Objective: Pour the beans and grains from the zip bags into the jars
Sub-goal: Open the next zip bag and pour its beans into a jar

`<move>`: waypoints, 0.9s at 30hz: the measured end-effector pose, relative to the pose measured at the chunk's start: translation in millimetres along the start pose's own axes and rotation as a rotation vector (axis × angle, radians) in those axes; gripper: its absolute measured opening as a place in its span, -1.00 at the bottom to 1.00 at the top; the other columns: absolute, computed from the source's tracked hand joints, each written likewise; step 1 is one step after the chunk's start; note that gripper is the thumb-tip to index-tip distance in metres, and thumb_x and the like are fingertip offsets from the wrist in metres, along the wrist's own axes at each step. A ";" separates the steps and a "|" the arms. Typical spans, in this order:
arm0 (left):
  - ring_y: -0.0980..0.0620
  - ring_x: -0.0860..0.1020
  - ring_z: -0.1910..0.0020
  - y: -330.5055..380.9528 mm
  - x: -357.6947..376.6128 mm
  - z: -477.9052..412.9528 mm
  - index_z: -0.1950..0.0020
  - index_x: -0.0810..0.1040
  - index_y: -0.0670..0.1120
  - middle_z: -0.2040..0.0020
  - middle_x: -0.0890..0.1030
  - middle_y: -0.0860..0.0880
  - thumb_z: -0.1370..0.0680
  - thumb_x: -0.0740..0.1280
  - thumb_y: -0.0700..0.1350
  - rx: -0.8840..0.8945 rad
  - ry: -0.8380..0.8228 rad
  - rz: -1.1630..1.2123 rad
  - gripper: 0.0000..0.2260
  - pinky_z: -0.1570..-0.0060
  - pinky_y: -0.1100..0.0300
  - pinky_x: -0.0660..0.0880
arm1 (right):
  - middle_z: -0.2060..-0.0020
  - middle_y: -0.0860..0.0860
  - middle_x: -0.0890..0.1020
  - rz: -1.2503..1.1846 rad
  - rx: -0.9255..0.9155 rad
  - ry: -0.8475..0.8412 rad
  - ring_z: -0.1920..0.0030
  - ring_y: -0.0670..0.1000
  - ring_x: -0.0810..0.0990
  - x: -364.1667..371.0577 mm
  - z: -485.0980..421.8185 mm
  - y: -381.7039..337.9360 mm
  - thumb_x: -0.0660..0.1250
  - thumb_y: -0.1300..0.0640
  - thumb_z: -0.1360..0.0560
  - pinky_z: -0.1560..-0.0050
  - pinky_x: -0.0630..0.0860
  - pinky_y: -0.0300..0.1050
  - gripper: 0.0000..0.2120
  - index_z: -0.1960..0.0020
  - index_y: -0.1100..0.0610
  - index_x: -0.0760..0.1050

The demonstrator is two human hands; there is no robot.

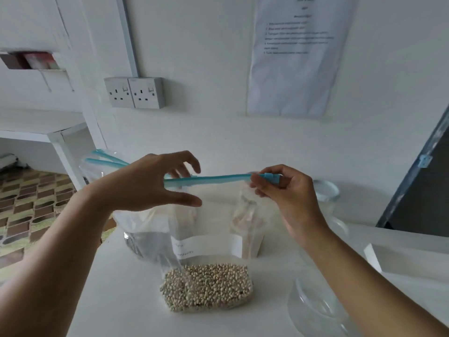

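While the left hand [150, 183] is hovering released, fingers spread around the left end of the blue zip strip [213, 178], the zip bag [209, 215] is standing mid-table, its white label [209, 246] showing only "ontents", pale beans [206, 290] lying at the bottom. Now the right hand [284, 198] is pinching the blue slider [271, 177]; a glass jar [315, 310] is standing near right.

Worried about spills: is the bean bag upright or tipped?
Upright. The bean bag has its beans settled at the bottom on the table, blue zip strip level on top, the right hand pinching its slider.
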State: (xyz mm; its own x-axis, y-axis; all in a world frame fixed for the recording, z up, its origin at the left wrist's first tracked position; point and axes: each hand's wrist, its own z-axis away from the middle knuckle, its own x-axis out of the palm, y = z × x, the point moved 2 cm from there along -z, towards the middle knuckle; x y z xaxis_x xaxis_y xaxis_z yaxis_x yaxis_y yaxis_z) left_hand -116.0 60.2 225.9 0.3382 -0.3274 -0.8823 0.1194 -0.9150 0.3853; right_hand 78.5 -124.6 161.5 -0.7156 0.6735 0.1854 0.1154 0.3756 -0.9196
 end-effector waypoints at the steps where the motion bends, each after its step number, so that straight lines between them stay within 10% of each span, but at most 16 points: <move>1: 0.33 0.58 -0.06 10.4 2.8 -4.3 -0.19 0.50 0.23 -0.04 0.64 0.27 -0.36 0.37 0.39 0.012 0.003 -0.003 -0.53 -0.07 0.33 0.48 | 0.17 0.19 0.74 0.001 -0.002 -0.006 0.19 0.12 0.67 -2.0 1.7 0.6 0.57 0.13 -0.30 0.10 0.60 -0.06 -0.72 0.07 0.23 0.62; 12: 0.16 0.64 0.08 85.0 62.3 -42.7 -0.19 0.57 0.14 -0.05 0.69 0.15 -0.54 0.28 0.30 0.120 0.161 -0.145 -0.66 0.06 0.11 0.63 | -0.04 0.09 0.71 0.113 -0.014 -0.299 -0.02 -0.03 0.67 -29.0 17.5 -12.9 0.35 0.09 -0.52 0.01 0.58 -0.23 -0.77 -0.03 -0.16 0.72; 22: 0.30 0.51 0.27 91.5 68.7 -53.4 -0.17 0.63 0.06 0.18 0.57 0.17 -0.63 0.33 0.10 0.134 0.149 -0.172 -0.80 0.19 0.27 0.51 | 0.08 0.06 0.64 0.473 -0.112 -0.446 0.12 -0.06 0.62 -37.6 8.4 -12.5 0.24 0.07 -0.63 0.06 0.47 -0.35 -0.75 -0.14 0.17 0.63; 27: 0.10 0.61 0.19 86.9 67.9 -51.5 -0.18 0.63 0.03 0.11 0.67 0.09 -0.63 0.32 0.10 0.089 0.160 -0.196 -0.77 0.16 0.21 0.54 | 0.20 -0.05 0.74 0.408 -0.226 -0.241 0.16 -0.08 0.70 -36.8 5.9 -12.9 0.45 0.14 -0.51 0.01 0.65 -0.14 -0.88 0.00 -0.05 0.69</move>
State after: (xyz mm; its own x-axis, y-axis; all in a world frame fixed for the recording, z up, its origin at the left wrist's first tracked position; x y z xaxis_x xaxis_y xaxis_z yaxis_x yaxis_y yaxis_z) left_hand -34.6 -29.4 213.4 0.4604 -0.1071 -0.8812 0.1168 -0.9768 0.1798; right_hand 99.3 -158.0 164.5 -0.7163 0.6384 -0.2816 0.5447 0.2595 -0.7975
